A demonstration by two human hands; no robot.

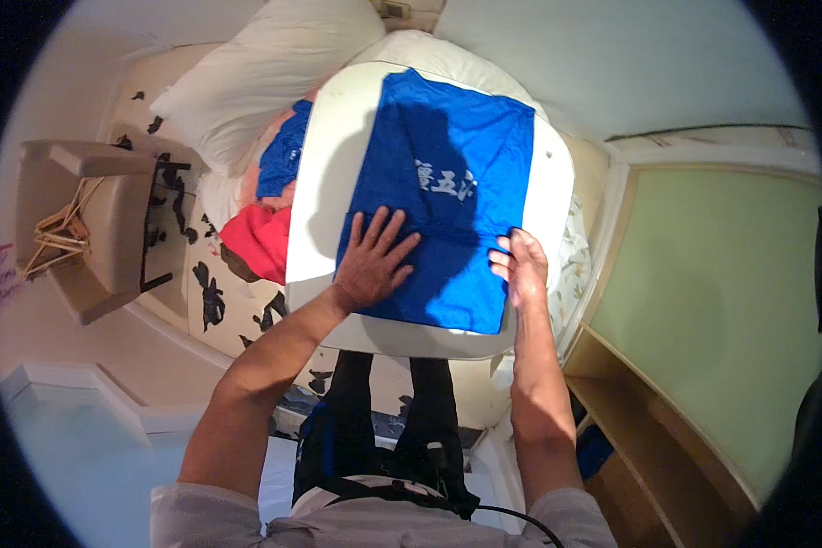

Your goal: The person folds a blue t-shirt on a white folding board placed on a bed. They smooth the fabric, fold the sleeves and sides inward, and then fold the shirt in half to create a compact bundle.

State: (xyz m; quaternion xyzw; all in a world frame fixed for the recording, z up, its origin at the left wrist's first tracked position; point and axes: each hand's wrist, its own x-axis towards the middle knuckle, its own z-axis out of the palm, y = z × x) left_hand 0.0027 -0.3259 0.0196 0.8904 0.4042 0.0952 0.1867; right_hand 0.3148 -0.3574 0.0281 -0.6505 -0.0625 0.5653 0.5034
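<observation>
A blue cloth (472, 116), perhaps a garment or a bag, lies spread on a white board-like tabletop (335, 157) with rounded corners. White printed characters mark its middle, and a crease crosses it just below them. My left hand (373, 264) rests palm down on the lower left of the cloth, fingers spread. At the cloth's right edge, level with the crease, is my right hand (529, 264) with its fingers curled. Whether those fingers pinch the fabric cannot be made out. Shadow covers much of the cloth's middle.
Left of the tabletop lie a red cloth (260, 240) and another blue cloth (282, 154). A large white pillow (246, 89) leans behind them. An armchair (120, 226) holds several wooden hangers (65, 236). Dark scraps (210, 294) litter the floor; a wooden shelf (630, 438) stands right.
</observation>
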